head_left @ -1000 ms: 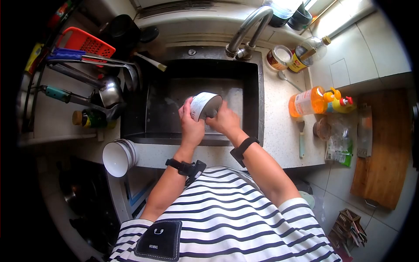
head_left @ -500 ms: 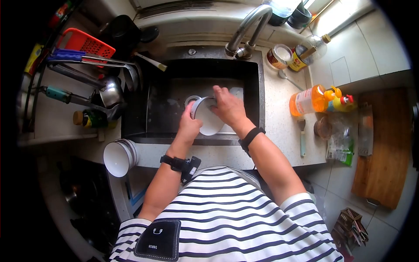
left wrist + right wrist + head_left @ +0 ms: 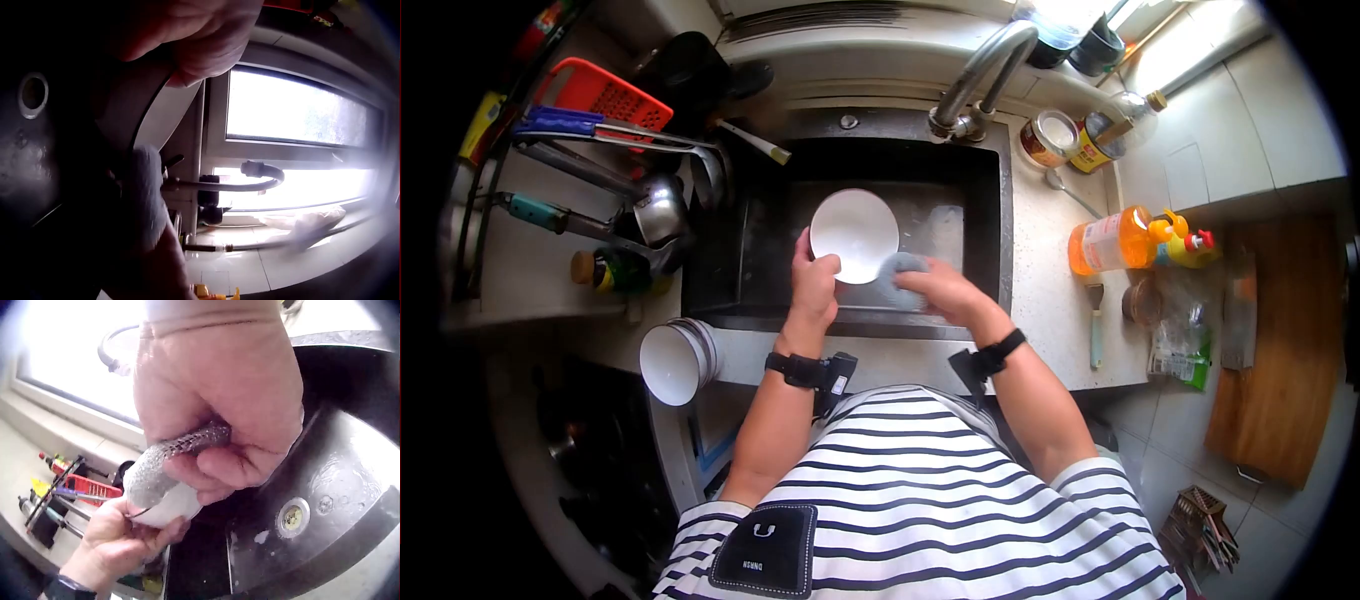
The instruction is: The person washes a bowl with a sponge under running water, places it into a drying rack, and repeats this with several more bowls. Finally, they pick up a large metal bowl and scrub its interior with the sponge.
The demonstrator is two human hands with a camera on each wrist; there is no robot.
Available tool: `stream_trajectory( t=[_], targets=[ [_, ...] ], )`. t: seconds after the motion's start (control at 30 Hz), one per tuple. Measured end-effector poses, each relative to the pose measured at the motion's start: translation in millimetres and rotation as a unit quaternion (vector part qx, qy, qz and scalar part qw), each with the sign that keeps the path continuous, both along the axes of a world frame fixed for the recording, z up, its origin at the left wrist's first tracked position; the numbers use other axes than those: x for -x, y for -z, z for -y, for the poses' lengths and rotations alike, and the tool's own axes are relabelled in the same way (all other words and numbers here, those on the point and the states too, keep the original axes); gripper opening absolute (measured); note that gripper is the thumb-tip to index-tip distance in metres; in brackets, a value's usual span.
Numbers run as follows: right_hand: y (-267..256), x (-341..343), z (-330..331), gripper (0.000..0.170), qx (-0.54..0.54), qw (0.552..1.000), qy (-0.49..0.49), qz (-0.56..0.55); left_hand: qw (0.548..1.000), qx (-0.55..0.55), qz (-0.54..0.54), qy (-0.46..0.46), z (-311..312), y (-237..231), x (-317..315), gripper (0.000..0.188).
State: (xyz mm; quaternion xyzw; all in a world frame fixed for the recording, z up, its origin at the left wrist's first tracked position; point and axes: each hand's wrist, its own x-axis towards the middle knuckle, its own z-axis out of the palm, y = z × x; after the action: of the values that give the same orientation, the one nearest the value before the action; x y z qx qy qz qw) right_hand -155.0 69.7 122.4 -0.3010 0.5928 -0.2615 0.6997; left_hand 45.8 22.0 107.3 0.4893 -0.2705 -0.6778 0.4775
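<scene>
Over the dark sink (image 3: 750, 290), a white bowl (image 3: 855, 235) is tipped so its inside faces up in the head view. My left hand (image 3: 812, 285) grips the bowl by its left edge, thumb on the near rim. A grey scrubbing pad (image 3: 903, 280) is pinched in my right hand (image 3: 945, 290), close by the bowl's lower right rim. The right wrist view shows the fingers curled round the textured pad (image 3: 153, 478), which overlaps the bowl (image 3: 169, 509). In the left wrist view the bowl (image 3: 165, 115) is mostly in shadow.
Stacked white bowls (image 3: 670, 365) stand on the counter's near left. The faucet (image 3: 990, 75) arches behind the sink. On the right are an orange soap bottle (image 3: 1110, 240) and a green-handled brush (image 3: 1096, 335). Ladles (image 3: 662, 210) and a red basket (image 3: 605, 95) crowd the left.
The bowl has turned from its side to face up and shifted slightly away from the body. My right hand has moved from inside the bowl to its lower right edge, exposing the pad.
</scene>
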Motion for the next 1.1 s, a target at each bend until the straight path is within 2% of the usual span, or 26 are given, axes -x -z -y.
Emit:
stream_trajectory(
  t=[0.03,0.1,0.17,0.2,0.23,0.3,0.37,0.43,0.5,0.57,0.6,0.67,0.7,0.73,0.77,0.83,0.9,0.93,0.97,1.03,1.07,1.1],
  targets=[
    [-13,12,0,0.038,-0.019,0.999,0.005,-0.034,1.0,-0.004,-0.004,0.003,1,-3,-4,0.065],
    [14,23,1,0.046,0.088,0.983,0.118,-0.11,1.0,0.014,0.002,0.014,3,-6,-10,0.066],
    [21,36,4,0.054,0.155,0.947,0.185,-0.214,0.999,0.023,0.004,0.022,2,-13,-10,0.067],
    [18,40,9,0.06,0.179,0.938,0.184,-0.233,0.999,0.024,-0.009,0.032,1,-13,-10,0.066],
    [16,42,13,0.059,0.216,0.931,0.204,-0.214,0.999,0.024,-0.022,0.043,0,-12,-10,0.065],
    [-4,35,13,0.051,0.286,0.9,0.215,-0.25,0.997,0.019,-0.048,0.057,-3,-12,-9,0.062],
    [-26,24,10,0.046,0.442,0.824,0.154,-0.319,0.995,0.008,-0.073,0.063,-6,-15,-5,0.058],
    [-45,11,12,0.038,0.59,0.722,0.065,-0.357,0.995,0.012,-0.075,0.067,-8,-14,-1,0.056],
    [-50,4,13,0.039,0.605,0.625,-0.085,-0.486,0.994,0.014,-0.077,0.073,-8,-15,3,0.054],
    [-39,-8,14,0.033,0.58,0.604,-0.145,-0.527,0.994,0.012,-0.077,0.078,-9,-15,6,0.052],
    [-20,-11,13,0.032,0.547,0.61,-0.202,-0.536,0.995,0.037,-0.051,0.079,-8,-11,8,0.049],
    [-22,-24,0,0.037,0.48,0.685,-0.257,-0.484,0.993,0.084,0.001,0.078,-7,-1,11,0.044],
    [-22,-32,-5,0.04,0.444,0.717,-0.283,-0.456,0.996,0.063,-0.021,0.067,-7,-1,11,0.044],
    [-20,-40,-8,0.056,0.443,0.757,-0.261,-0.402,0.997,0.042,-0.043,0.056,-9,-1,12,0.044],
    [-20,-49,-11,0.061,0.453,0.773,-0.234,-0.378,0.997,0.02,-0.065,0.046,-11,-2,13,0.045],
    [-30,-61,-15,0.061,0.439,0.804,-0.202,-0.346,0.996,0.005,-0.078,0.049,-12,-5,13,0.044],
    [-31,-49,-15,0.06,0.457,0.723,-0.314,-0.412,0.992,-0.032,-0.113,0.054,-8,-1,3,0.045],
    [-31,-40,-14,0.06,0.462,0.676,-0.367,-0.441,0.993,-0.008,-0.083,0.078,-5,3,-3,0.046],
    [-28,-28,-12,0.047,0.445,0.65,-0.406,-0.464,0.993,-0.018,-0.057,0.106,-4,6,-7,0.047],
    [-12,-9,-11,0.034,0.518,0.542,-0.359,-0.556,0.987,-0.037,-0.006,0.158,-4,6,-10,0.048],
    [-9,-5,-11,0.025,0.541,0.55,-0.336,-0.541,0.981,-0.057,-0.009,0.184,-4,4,-11,0.05],
    [-8,-3,-10,0.023,0.535,0.553,-0.364,-0.524,0.975,-0.073,-0.009,0.208,-1,2,-11,0.049]
  ],
)
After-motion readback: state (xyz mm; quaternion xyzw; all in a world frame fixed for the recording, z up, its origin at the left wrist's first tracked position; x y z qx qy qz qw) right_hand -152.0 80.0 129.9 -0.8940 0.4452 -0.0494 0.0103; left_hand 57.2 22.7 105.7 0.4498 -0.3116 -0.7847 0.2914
